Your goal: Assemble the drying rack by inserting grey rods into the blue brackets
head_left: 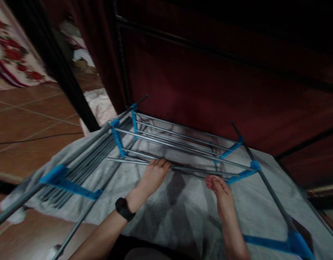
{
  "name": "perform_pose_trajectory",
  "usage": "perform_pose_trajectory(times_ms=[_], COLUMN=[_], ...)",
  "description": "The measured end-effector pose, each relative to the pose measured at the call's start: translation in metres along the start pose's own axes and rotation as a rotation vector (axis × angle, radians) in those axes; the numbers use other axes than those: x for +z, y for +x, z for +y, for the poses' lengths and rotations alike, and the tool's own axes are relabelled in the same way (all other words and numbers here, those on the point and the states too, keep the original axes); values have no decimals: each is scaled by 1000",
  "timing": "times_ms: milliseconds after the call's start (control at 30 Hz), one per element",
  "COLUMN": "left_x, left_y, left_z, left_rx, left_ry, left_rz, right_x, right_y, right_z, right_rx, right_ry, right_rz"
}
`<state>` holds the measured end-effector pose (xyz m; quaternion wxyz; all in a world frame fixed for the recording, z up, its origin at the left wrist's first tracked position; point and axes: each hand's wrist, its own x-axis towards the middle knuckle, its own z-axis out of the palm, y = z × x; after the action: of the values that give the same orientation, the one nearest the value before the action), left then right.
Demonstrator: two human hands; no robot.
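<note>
Metal rod [134,161] in the left hand [154,172] juts past one blue bracket [118,141].

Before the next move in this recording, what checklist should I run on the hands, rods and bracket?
1. Left hand on the gray rod: ok, fingers curled over it.
2. Rod's left end seated in the inner left blue bracket: not ok, the end shows free beyond it.
3. Right hand gripping a rod: cannot tell, its fingers hide the contact.
4. Row of loose rods kept together: ok, side by side at the left.
</note>
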<state>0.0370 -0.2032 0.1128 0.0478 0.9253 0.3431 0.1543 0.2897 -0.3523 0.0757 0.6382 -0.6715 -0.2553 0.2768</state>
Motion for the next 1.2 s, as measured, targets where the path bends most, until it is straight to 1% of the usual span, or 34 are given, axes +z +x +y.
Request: perform_pose_trajectory(times_ms=[33,100,167,200,267,333,400,433,500,567,633,667,733,800,833,867,900,933,1000,1067,1133,1200], left_x=[-1,-3,-2,-2,-3,-5,-7,-8,-8,-4,1,4,9,10,9,8,6,3,-2,-6,-9,-11], left_y=[0,1,2,2,4,7,8,7,2,-10,-24,-31,-39,-40,-37,-33,-28,-21,-8,4,12,16], left_z=[1,1,0,0,0,-1,-1,-1,-3,-10,-25,-36,-64,-96,-111,-125,-137,-147,-159,-165,-168,-170], left_rx=[2,8,14,15,20,32,50,58,58,2,-156,-266,-518,-760,-859,-913,-931,-916,-852,-815,-817,-832], left_ry=[4,17,27,29,26,20,14,7,-22,-73,-148,-199,-334,-504,-599,-707,-811,-906,-1049,-1152,-1248,-1297], left_rz=[9,38,64,75,89,100,122,153,271,445,632,727,933,1144,1222,1260,1260,1236,1165,1118,1063,987], right_x=[3,11,21,27,39,48,52,53,52,50,48,47,45,44,44,44,43,43,42,41,41,41], right_y=[-3,-6,-5,-3,5,14,25,31,41,49,55,57,60,62,62,62,63,63,64,66,68,70], right_z=[0,-2,-5,-7,-9,-10,-10,-9,-8,-7,-4,-2,1,4,5,6,6,7,7,8,9,10], right_rx=[-114,-407,-690,-808,-992,-1108,-1157,-1166,-1184,-1205,-1225,-1232,-1242,-1247,-1246,-1245,-1242,-1239,-1234,-1236,-1240,-1247], right_ry=[-127,-388,-620,-716,-875,-993,-1073,-1096,-1117,-1116,-1115,-1117,-1123,-1128,-1129,-1131,-1135,-1140,-1150,-1155,-1154,-1152], right_rz=[-15,-47,-115,-165,-262,-316,-331,-333,-346,-352,-350,-348,-352,-364,-369,-369,-369,-368,-361,-354,-350,-350])
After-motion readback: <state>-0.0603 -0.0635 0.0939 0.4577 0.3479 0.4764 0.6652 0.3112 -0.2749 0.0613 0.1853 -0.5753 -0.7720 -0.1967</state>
